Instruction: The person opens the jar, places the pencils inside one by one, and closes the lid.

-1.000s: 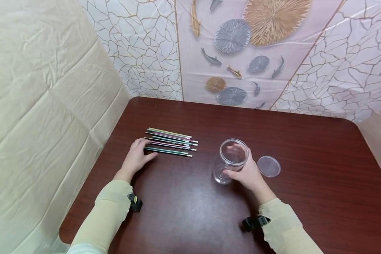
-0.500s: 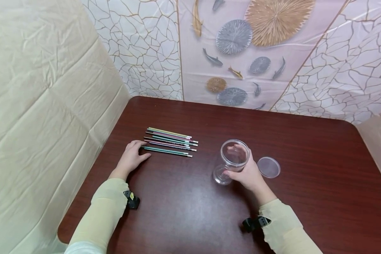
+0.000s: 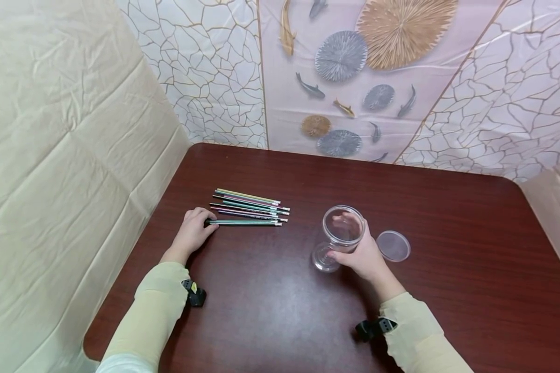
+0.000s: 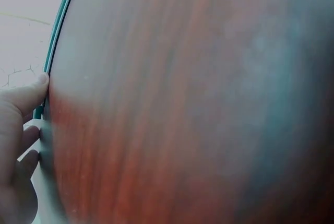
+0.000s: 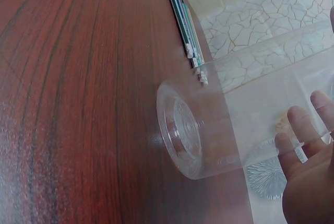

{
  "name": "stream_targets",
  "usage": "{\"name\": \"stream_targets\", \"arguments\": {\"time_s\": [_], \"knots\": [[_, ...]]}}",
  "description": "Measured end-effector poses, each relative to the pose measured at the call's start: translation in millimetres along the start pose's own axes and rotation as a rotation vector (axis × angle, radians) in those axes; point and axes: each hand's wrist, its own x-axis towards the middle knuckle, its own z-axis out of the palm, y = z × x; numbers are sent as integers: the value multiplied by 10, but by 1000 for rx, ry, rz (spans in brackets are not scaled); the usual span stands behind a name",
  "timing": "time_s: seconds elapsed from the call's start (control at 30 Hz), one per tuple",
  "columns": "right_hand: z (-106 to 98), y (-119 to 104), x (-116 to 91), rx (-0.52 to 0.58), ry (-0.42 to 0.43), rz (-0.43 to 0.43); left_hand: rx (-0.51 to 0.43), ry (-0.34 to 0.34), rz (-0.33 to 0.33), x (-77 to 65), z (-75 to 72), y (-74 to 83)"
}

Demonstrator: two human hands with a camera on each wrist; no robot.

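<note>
Currently, two dark green and black pencils are pinched near their nine o'clock ends by the left hand; its grip is closed on them between thumb and fingers, as is also seen from the left wrist. Their eraser ends are pointed to three o'clock. Just beyond, at twelve o'clock from them, a loose row of other pencils is spread on the tabletop, overlapped too closely to be counted.

Between three and four o'clock from the pinched pair, a clear jar is held by the right hand, whose grip is wrapped around the wall, thumb on the near side, fingers behind. The jar is stood roughly upright, its round mouth uppermost and uncovered. At three o'clock from it, a round clear lid is laid flat, near the right hand but apart from it.

Pale yellow sleeves are worn, and a black device is strapped near each wrist. At twelve o'clock, the tabletop is bordered by a patterned backdrop printed with fish and round shapes.
</note>
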Motion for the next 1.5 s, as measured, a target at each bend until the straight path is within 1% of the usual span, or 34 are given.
{"name": "stream_targets", "arguments": {"time_s": [0.17, 0.27, 0.37, 0.5, 0.6, 0.73, 0.87, 0.97, 1.1, 1.2, 1.4, 1.5], "knots": [[13, -4, 6, 29, -2, 0, 3, -27, -1, 24, -21, -23], [25, 4, 12, 82, -4, 8, 2, -42, -10, 38, -43, -36], [30, 12, 20, 115, -1, 10, -9, -40, -10, 46, -60, -38], [24, -5, 30, 87, 9, -14, -53, -26, -17, 47, -87, 2], [21, -22, 31, 52, 16, -27, -91, -7, -8, 43, -109, 45], [22, -23, 30, 47, 17, -26, -125, 14, 5, 33, -137, 98], [22, -8, 29, 49, 17, -25, -165, 24, -15, 30, -163, 157], [21, 0, 28, 59, 18, -28, -223, 25, -44, 34, -193, 224], [20, 2, 23, 58, 23, -36, -350, 34, -105, 50, -235, 322], [18, -1, 17, 50, 22, -31, -452, 72, -134, 70, -252, 387], [21, 10, 2, 42, 19, -23, -586, 162, -135, 97, -303, 532], [29, 23, -3, 77, 16, -4, -656, 209, -127, 104, -359, 630]]}}
